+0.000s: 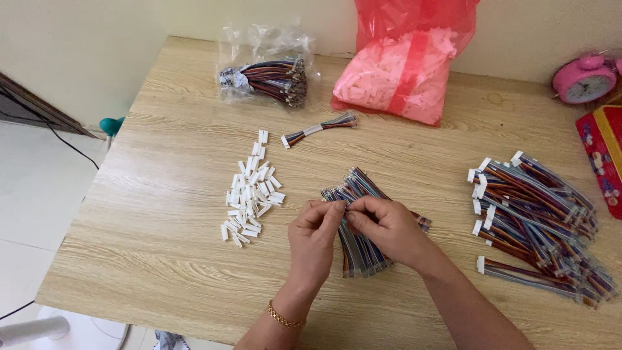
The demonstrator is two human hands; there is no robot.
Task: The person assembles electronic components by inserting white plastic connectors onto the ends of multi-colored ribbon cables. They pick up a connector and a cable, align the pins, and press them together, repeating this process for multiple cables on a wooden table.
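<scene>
Left hand point(315, 241) and right hand point(383, 227), fingertips pinched together on one wire end over the loose wire bundle point(360, 223) at desk point(162, 246) centre. White connector pile point(251, 191) at nine o'clock. Finished harness heap point(538, 223) at three o'clock.

**Even daylight, soft shadows, sharp centre**

The light over my pale wood-grain table point(194, 272) is bright and even, with no hard glare on it. My left hand point(315, 243) and right hand point(387, 227) throw only a faint, soft shadow toward me. The crinkled clear plastic bag point(262, 61) at the far edge catches small white glints, and the red translucent plastic bag point(405, 61) glows a little. The centre is crisp; the round pink alarm clock point(585, 79) near the right edge looks slightly softer, and the table's edges splay outward from the wide lens
</scene>
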